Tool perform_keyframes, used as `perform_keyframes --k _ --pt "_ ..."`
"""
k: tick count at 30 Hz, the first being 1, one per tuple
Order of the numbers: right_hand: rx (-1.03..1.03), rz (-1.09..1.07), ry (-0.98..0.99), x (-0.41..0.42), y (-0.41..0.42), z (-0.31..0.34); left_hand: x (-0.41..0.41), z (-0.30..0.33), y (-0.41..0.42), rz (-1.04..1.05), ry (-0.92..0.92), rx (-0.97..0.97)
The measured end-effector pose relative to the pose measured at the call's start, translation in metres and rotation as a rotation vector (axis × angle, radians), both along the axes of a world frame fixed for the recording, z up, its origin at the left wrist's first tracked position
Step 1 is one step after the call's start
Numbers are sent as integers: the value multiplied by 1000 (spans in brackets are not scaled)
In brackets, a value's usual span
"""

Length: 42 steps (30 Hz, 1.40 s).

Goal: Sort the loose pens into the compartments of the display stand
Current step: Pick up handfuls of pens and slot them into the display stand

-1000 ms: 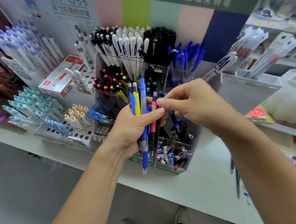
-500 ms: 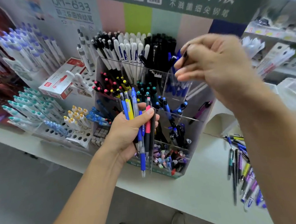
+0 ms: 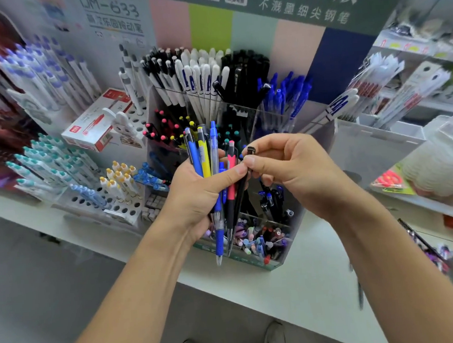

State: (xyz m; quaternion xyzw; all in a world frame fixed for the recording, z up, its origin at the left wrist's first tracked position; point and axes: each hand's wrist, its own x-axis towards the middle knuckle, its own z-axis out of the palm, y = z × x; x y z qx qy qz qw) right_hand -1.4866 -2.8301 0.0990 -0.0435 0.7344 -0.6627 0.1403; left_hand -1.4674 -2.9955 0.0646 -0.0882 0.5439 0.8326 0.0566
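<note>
My left hand grips a bundle of loose pens: blue, yellow, clear-blue, red-and-black ones, tips pointing down. My right hand pinches the top of a black pen at the bundle's right edge, thumb and forefinger near its cap. Both hands hover in front of the clear tiered display stand, whose compartments hold white, black and blue pens at the back and dark and mixed coloured pens lower down.
White-and-purple pens, teal-capped pens and a red-and-white box stand on racks to the left. Several loose pens lie on the white counter at the right. A plastic container sits at the far right.
My right hand came down from the stand's upper black-pen compartment back to the bundle and now pinches a black pen. The left hand held the bundle roughly in place.
</note>
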Motion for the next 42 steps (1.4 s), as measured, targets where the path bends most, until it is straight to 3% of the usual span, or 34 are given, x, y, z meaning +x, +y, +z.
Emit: perform_keyframes --k 4,10,17,23,30,35,42 --pt "5 14 15 -1 3 4 2 3 3 -62 -44 28" --pt "-70 -214 95 -5 17 1 15 -1 8 -206 -99 43" --pt "-227 -255 -141 2 29 -4 17 -7 7 -210 -40 -78" --pt "-476 -336 -281 5 23 -6 15 -7 7 -187 -32 -68" --pt "-341 -368 -200 10 21 -9 16 -5 8 -187 -23 -61" --pt "-362 -419 -100 11 14 -7 16 -7 8 -125 -12 -23" --pt "-396 -402 -178 10 0 -9 18 -12 -1 -79 10 -33"
